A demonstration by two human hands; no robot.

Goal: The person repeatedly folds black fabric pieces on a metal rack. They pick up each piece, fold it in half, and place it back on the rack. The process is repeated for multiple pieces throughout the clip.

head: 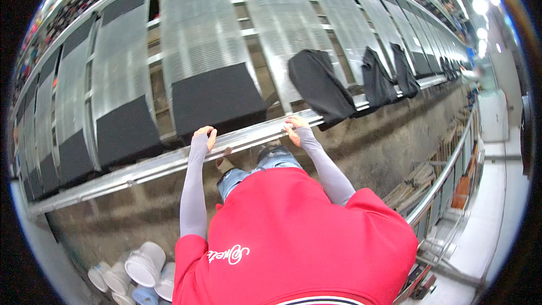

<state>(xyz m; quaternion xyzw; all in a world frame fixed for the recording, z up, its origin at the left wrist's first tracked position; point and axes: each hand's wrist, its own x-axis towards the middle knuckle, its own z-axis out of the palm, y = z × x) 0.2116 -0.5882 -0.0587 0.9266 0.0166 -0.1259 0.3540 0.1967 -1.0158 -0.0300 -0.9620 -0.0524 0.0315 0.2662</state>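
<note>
My left hand (205, 136) is at the near metal rail (250, 135), just below the front edge of a flat black fabric piece (216, 97). Its fingers are bent, with no object visible in them. Over the same rail, further right, my right hand (297, 128) has thumb and fingers apart. Close to its right, a loose, folded black fabric piece (322, 84) hangs over the rail from a ribbed metal panel (279, 17). The flat piece covers the near end of another metal panel (203, 34). Whether either hand presses on the rail is unclear.
Similar panels with black fabric (127, 131) run along both sides. More rumpled black pieces (377, 78) drape over the rail at right. Stacked white tubs (146, 262) stand lower left. A metal railing (444, 178) with wooden strips (417, 184) runs along the right.
</note>
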